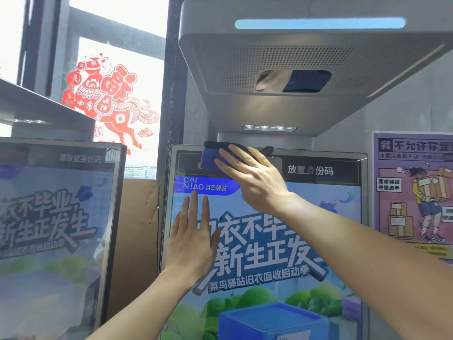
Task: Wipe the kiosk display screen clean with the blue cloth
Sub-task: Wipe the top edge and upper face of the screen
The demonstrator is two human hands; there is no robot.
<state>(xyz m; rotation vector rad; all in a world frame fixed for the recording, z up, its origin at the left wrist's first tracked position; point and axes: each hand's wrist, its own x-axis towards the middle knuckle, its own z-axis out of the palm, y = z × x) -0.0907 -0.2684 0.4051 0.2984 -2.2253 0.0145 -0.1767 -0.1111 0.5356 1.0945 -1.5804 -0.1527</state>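
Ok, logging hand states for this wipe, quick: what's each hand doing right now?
Left hand: open, fingers straight, flat against the kiosk screen, holding nothing.
Right hand: open, straight fingers pressing the blue cloth against the screen's top edge.

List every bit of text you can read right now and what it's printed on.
"放置身份码": dark top strip of the kiosk display screen
"CAI NIAO 菜鸟驿站": its blue tab
"新生正发", "菜鸟驿站旧衣回收启动季": its advert, partly behind the left hand
"请放置身份码", "新生正发生": left screen
"国家特级举重选手": purple poster; its smaller print is blurred
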